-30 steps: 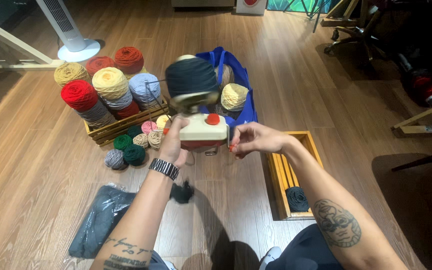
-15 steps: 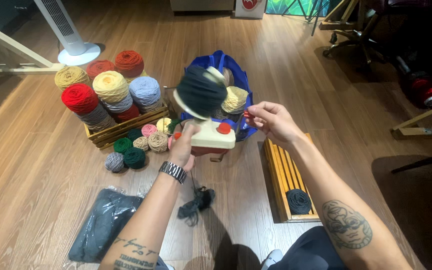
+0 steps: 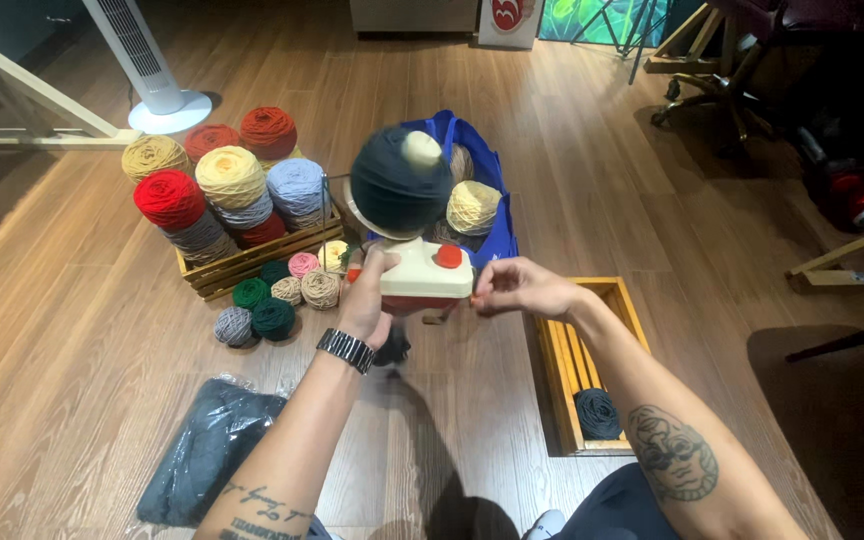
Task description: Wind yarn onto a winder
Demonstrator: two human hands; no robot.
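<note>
Fingers of my left hand [image 3: 367, 300] are clasping the cream yarn winder [image 3: 422, 275] from its left side; my right hand [image 3: 517, 290] is pinching its crank end — dark yarn ball [image 3: 400, 180] sitting on top, above the wooden floor [image 3: 102, 400], yarn crate [image 3: 252, 255] behind.

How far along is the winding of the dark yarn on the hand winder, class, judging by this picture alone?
Done: a full, round dark yarn ball already sits on the winder. In hand: the left hand grips the winder's body, and the right hand is at its side, where a crank would be, though none shows. Left: a small dark clump hangs below, and the ball is not yet off the spindle.
</note>
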